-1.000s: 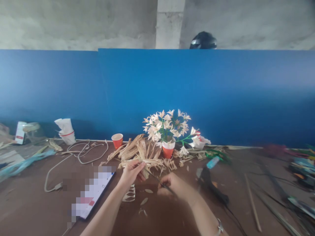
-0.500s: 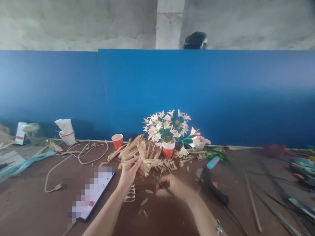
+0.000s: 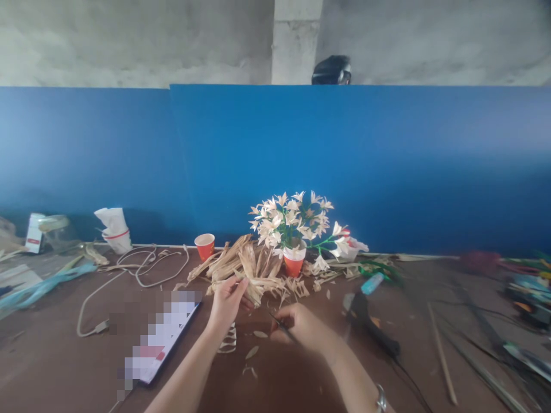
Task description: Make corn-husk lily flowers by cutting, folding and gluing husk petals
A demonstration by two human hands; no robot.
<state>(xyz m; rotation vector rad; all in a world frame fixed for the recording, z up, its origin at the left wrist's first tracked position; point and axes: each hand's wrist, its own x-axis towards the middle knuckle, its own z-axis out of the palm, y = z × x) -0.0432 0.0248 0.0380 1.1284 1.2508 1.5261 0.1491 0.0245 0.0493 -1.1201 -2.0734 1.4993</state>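
My left hand [image 3: 228,301] is closed, thumb and fingers pinched on what looks like a small piece of pale dried husk, mostly hidden against the pile of dried corn husks [image 3: 247,261] behind it. My right hand [image 3: 297,326] is closed around a thin, dark, pointed tool [image 3: 282,326]; its tip points up and left, short of my left hand. Whether the tool is scissors or tweezers I cannot tell. Pale husk scraps [image 3: 252,352] lie on the brown table between my forearms, and a cut husk strip with holes [image 3: 228,339] is beside my left wrist.
Behind the husks stands an orange and white cup [image 3: 294,265] with white husk flowers [image 3: 290,221] on green stems. Another paper cup [image 3: 205,247] is to its left. A phone [image 3: 170,335], a white cable [image 3: 92,292], a black glue gun [image 3: 370,324] and a stick [image 3: 442,355] lie around.
The dark tool's tip has drawn back from the husk by my left hand, down and right. My left hand stays nearly in place, still pinching.
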